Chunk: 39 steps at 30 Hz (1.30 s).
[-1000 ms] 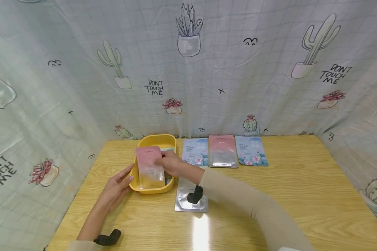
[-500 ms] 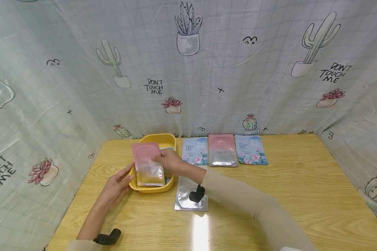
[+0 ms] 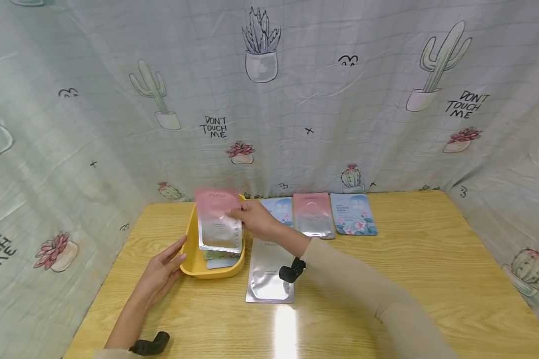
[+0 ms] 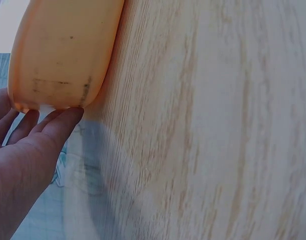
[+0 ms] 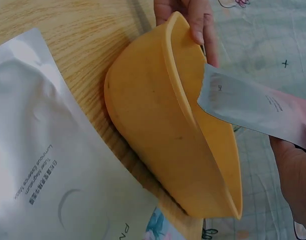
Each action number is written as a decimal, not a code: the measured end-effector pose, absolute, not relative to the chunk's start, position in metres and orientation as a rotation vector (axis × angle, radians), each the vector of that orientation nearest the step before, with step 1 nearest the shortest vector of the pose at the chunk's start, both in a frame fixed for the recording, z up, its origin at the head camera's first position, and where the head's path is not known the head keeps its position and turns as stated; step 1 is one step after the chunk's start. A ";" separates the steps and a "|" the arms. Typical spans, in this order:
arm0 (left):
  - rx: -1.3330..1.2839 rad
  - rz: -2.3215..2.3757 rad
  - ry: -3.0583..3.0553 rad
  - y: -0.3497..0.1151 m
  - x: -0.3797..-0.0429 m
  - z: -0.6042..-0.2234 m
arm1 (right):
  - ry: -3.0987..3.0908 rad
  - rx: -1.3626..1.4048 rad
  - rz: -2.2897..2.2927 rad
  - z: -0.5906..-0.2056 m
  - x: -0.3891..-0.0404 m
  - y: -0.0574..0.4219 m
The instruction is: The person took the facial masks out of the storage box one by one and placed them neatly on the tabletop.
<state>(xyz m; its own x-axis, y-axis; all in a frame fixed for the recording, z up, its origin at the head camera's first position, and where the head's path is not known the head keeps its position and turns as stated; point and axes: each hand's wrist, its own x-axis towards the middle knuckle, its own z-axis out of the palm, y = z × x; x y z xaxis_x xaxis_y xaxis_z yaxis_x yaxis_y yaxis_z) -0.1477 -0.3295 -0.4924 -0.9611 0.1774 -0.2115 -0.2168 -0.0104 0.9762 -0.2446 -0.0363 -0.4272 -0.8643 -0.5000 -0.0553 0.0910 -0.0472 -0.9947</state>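
Patterned curtain [image 3: 314,94] behind, wood table [image 3: 431,259] in front. Yellow bin [image 3: 213,273] stands on table, left side. Silver packet [image 3: 269,284] lies flat just right of bin. Pink packet [image 3: 217,224] is held tilted over bin opening, silver end dipping in. Further right, flat in a row near the curtain: blue packet [image 3: 282,209], second pink packet [image 3: 314,214], second blue packet [image 3: 355,214]. In bin, mostly covered: green packet [image 3: 220,255] and pale packet [image 3: 222,263]. Right hand [image 3: 260,219]: thumb and fingers clamped on pink packet's right edge. Left hand [image 3: 161,269]: fingers apart, tips touching bin's left side.
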 end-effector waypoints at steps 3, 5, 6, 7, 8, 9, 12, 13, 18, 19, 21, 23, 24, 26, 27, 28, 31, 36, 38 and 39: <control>-0.040 2.069 1.981 -0.330 -0.147 -0.491 | 1.810 -0.413 -1.989 -0.423 -0.246 -0.027; -0.037 2.073 1.973 -0.330 -0.146 -0.491 | 1.811 -0.397 -1.999 -0.421 -0.247 -0.021; -0.035 2.073 1.973 -0.330 -0.146 -0.491 | 1.811 -0.389 -2.007 -0.419 -0.248 -0.018; -0.032 2.071 1.972 -0.330 -0.146 -0.491 | 1.805 -0.382 -2.017 -0.418 -0.249 -0.015; -0.029 2.068 1.974 -0.330 -0.146 -0.491 | 1.800 -0.373 -2.025 -0.417 -0.249 -0.012; -0.027 2.063 1.976 -0.329 -0.146 -0.491 | 1.807 -0.367 -2.028 -0.416 -0.249 -0.009; -0.026 2.061 1.981 -0.330 -0.145 -0.491 | 1.755 -0.346 -2.075 -0.413 -0.250 -0.003; -0.024 2.062 1.977 -0.330 -0.145 -0.492 | 1.740 -0.336 -2.085 -0.412 -0.250 -0.001; -0.001 2.076 1.966 -0.330 -0.143 -0.493 | 1.741 -0.295 -2.092 -0.409 -0.249 0.011; 0.004 2.075 1.967 -0.330 -0.143 -0.493 | 1.756 -0.290 -2.085 -0.409 -0.248 0.013; 0.004 2.077 1.965 -0.329 -0.143 -0.492 | 1.783 -0.292 -2.068 -0.407 -0.248 0.018; 0.002 2.078 1.971 -0.329 -0.144 -0.491 | 1.802 -0.297 -2.059 -0.407 -0.248 0.023; 0.002 2.078 1.972 -0.329 -0.145 -0.491 | 1.806 -0.300 -2.058 -0.406 -0.248 0.025; -0.001 2.080 1.969 -0.329 -0.145 -0.491 | 1.805 -0.310 -2.058 -0.406 -0.247 0.029; 0.001 2.080 1.971 -0.329 -0.145 -0.490 | 1.801 -0.309 -2.062 -0.406 -0.247 0.032; 0.006 2.079 1.970 -0.329 -0.145 -0.490 | 1.805 -0.307 -2.060 -0.406 -0.247 0.034; 0.012 2.074 1.968 -0.330 -0.145 -0.491 | 1.827 -0.298 -2.049 -0.408 -0.248 0.042; -0.003 2.057 1.982 -0.329 -0.146 -0.490 | 1.860 -0.282 -2.032 -0.409 -0.248 0.055; -0.015 2.049 1.991 -0.329 -0.145 -0.490 | 1.855 -0.261 -2.039 -0.410 -0.247 0.060; -0.018 2.049 1.993 -0.330 -0.145 -0.491 | 1.842 -0.252 -2.050 -0.411 -0.247 0.063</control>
